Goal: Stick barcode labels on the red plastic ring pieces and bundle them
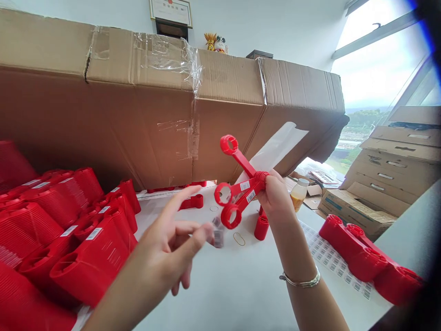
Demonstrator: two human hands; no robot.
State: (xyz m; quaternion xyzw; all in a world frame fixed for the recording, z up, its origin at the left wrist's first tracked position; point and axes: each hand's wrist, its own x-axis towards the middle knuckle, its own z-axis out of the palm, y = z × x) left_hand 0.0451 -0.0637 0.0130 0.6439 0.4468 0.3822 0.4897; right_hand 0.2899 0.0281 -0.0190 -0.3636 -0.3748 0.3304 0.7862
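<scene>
My right hand [272,191] is closed around the gathered end of several red plastic pieces with ring ends [246,171], held above the table. Their three visible rings fan out to the left, and white barcode labels [251,196] sit on the two lower arms. Left of them, my left hand [172,250] has its index finger stretched out and its thumb apart. A small greyish, blurred thing [218,233] shows by the thumb tip; I cannot tell whether it touches. Behind the red pieces is a white sheet [277,147], its lower end hidden.
Stacks of red ring-ended pieces [93,257] crowd the left; more red pieces [368,259] lie at right by a barcode label sheet [336,259]. A rubber band [239,239] is on the white table [220,294]. A large cardboard box [155,119] stands behind, a bottle [299,194] at right.
</scene>
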